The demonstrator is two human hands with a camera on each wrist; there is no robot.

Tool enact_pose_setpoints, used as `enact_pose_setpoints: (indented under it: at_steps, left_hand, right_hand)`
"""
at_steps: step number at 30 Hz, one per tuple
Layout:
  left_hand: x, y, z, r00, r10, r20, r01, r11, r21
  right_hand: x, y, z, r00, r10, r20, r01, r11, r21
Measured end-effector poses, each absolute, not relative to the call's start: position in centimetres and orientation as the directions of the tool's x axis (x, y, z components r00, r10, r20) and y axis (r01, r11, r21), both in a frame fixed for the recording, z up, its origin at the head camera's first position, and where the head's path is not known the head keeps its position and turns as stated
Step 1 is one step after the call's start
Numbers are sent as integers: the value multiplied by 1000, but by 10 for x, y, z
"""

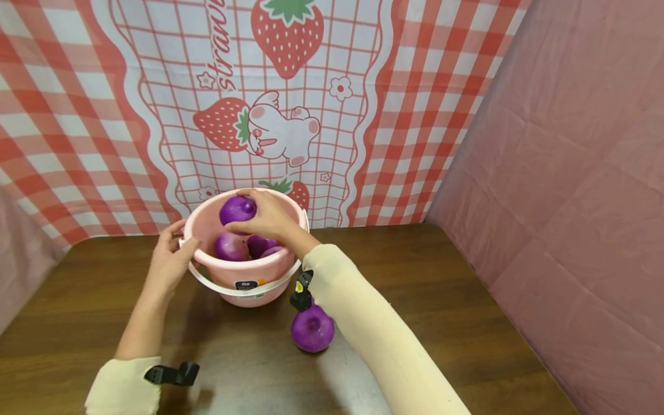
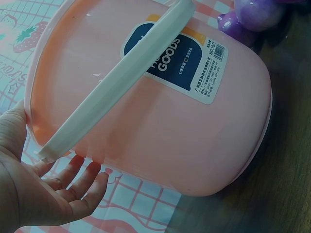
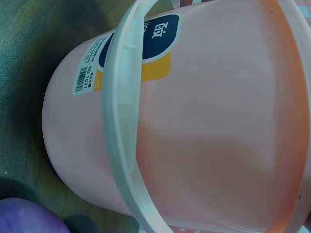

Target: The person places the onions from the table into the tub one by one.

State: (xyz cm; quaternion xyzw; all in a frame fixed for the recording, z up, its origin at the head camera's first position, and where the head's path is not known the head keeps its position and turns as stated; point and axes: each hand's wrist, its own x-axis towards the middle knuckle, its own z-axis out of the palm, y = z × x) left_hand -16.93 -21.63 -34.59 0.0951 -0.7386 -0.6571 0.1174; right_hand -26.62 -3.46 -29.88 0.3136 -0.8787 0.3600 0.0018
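A pink bucket [image 1: 244, 282] with a white handle [image 2: 116, 82] stands on the table, the handle hanging down its near side. My left hand [image 1: 173, 256] grips its left rim, thumb at the rim and fingers against the outer wall. Inside the bucket's mouth, my right hand [image 1: 267, 216] holds a purple onion [image 1: 237, 210] between thumb and fingers. Below it lie several more purple onions, among them one onion [image 1: 231, 246] at the left. Another purple onion [image 1: 313, 329] sits on the table beside my right forearm. The right wrist view shows the bucket's wall [image 3: 209, 107] but hides the right hand's fingers.
The brown wooden table [image 1: 415, 300] ends at a strawberry-print cloth [image 1: 290, 132] hanging close behind the bucket. A pink cloth [image 1: 560, 173] hangs along the right side. Black straps with a small mount [image 1: 171, 374] are on both wrists.
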Motion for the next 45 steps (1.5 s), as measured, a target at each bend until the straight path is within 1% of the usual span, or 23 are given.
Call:
enact_pose_setpoints:
  at_steps: [2, 8, 15, 20, 29, 36, 45]
  left_hand:
    - [-169, -216, -346, -954, -295, 48, 13, 118, 993]
    - [-169, -216, -346, -953, -298, 52, 16, 123, 992]
    - [-168, -215, -345, -952, -300, 55, 12, 145, 989]
    - [-168, -215, -344, -949, -310, 54, 6, 156, 988]
    - [-169, -216, -345, -949, -312, 44, -3, 149, 989]
    - [-170, -216, -346, -943, -329, 51, 2, 148, 989]
    - [-170, -217, -347, -943, -329, 54, 8, 140, 990]
  right_hand:
    - [-267, -35, -300, -788, -566, 240, -573, 535, -621]
    - [-268, -35, -300, -743, -621, 249, -640, 549, -538]
    - [-266, -35, -299, -764, -620, 177, -616, 622, -483]
    - [-265, -35, -299, -769, -620, 158, -612, 641, -464]
    - [-266, -35, -298, -757, -640, 134, -623, 645, -442]
    - [-268, -36, -299, -727, -673, 140, -654, 614, -441]
    - [-270, -34, -298, -730, -668, 144, -636, 587, -500]
